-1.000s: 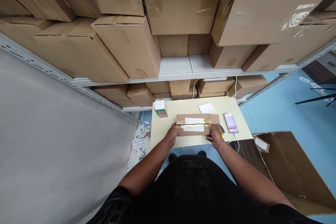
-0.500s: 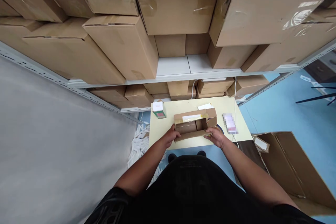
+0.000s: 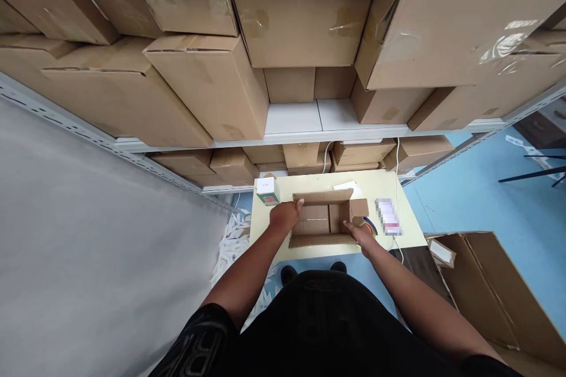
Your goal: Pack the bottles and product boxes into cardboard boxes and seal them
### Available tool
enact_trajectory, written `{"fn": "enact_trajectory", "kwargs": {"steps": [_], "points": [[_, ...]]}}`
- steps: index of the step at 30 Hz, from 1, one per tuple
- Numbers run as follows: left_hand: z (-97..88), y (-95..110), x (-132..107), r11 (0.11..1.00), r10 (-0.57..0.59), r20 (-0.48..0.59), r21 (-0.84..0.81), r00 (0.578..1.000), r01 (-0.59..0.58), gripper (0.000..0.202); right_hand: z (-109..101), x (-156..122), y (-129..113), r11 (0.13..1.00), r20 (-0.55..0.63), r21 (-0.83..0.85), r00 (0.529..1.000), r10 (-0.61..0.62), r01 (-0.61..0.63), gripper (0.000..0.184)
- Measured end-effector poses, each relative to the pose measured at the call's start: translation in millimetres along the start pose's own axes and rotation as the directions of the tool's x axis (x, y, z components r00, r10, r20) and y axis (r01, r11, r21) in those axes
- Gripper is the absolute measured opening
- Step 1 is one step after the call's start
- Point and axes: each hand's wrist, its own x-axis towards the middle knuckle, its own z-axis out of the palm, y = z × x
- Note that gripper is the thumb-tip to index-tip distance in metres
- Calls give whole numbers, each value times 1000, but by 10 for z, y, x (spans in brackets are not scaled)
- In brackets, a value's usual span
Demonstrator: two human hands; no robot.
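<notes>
An open cardboard box (image 3: 322,241) rests on the pale yellow table, its long flaps standing out at front and back. I look straight down into it and see only its brown bottom. My left hand (image 3: 286,215) is closed on its left end, thumb up near the back corner. At the right end my right hand (image 3: 359,234) grips the wall, thumb over the edge and the other fingers mostly hidden. Partly behind that hand lie ring-shaped coloured rolls (image 3: 370,225). A small white and green box (image 3: 267,191) stands to the back left.
A blurred-out flat item (image 3: 388,216) and a white cable lie on the table's (image 3: 378,182) right side. Shelves (image 3: 296,136) loaded with cartons rise behind. Low on the right is a large open carton (image 3: 481,283). White scraps (image 3: 227,253) cover the floor at left.
The cardboard box has tipped so its opening faces up and its back flap has swung outward. My left hand has moved up to the back left corner; my right hand has shifted slightly down.
</notes>
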Motion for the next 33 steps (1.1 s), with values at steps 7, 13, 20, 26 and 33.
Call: {"fn": "enact_trajectory", "kwargs": {"steps": [7, 13, 20, 26, 33], "points": [[-20, 95, 11, 973, 204, -24, 112, 979, -200, 22, -2, 57, 67, 974, 44, -223, 999, -25, 34, 38], [-63, 64, -142, 771, 521, 11, 424, 854, -476, 67, -98, -78, -78, 922, 10, -351, 985, -173, 165, 31], [-260, 141, -183, 743, 571, 13, 416, 821, -524, 40, -308, -452, -281, 870, -51, -431, 956, -289, 240, 38], [-379, 224, -330, 726, 634, -13, 356, 773, -589, 24, -382, -768, -370, 874, -106, -437, 953, -285, 212, 28], [-377, 295, -675, 850, 519, -299, 83, 800, -520, 45, -558, -642, -505, 825, -48, -479, 929, -367, 301, 30]]}}
